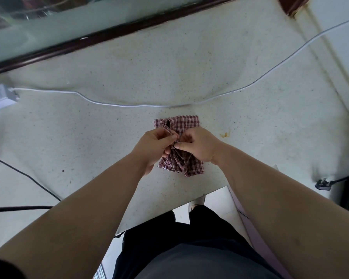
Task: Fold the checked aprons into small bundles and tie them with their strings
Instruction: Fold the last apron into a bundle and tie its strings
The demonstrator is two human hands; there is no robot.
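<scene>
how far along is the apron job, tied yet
Done: the checked apron is folded into a small bundle on the counter. In hand: the left hand and right hand pinch its string over the bundle's middle, so tying is under way. Left: finishing the knot; no other apron is in view.

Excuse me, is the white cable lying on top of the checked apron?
No, the white cable runs across the counter beyond the apron, clear of it.
</scene>
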